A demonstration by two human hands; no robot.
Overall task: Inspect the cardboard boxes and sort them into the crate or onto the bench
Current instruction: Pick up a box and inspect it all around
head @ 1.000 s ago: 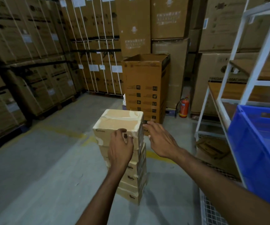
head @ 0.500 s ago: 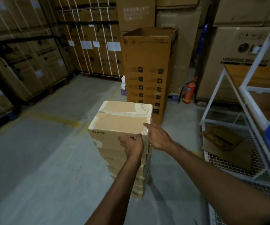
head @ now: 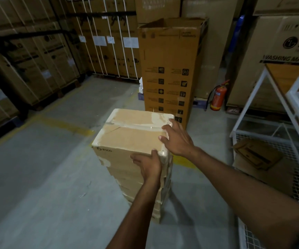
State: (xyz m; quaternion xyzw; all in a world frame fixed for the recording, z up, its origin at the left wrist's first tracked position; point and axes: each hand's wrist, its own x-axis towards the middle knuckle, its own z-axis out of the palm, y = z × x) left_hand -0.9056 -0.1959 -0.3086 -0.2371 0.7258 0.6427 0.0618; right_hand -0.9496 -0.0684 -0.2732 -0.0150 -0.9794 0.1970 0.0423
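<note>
Dimly, a box stack [head: 130, 137] stands on grey, perhaps scuffed concrete floor [head: 46, 177].

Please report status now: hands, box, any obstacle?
Left hand grips top box at near corner. Right hand open on its right edge. Box sits on stack. Tall carton stands behind.

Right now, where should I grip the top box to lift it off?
Probably press palms against the left and right faces of the top box, coming in from both sides. It is wide and sits flush on the stack, leaving no underside edge to hook.
</note>
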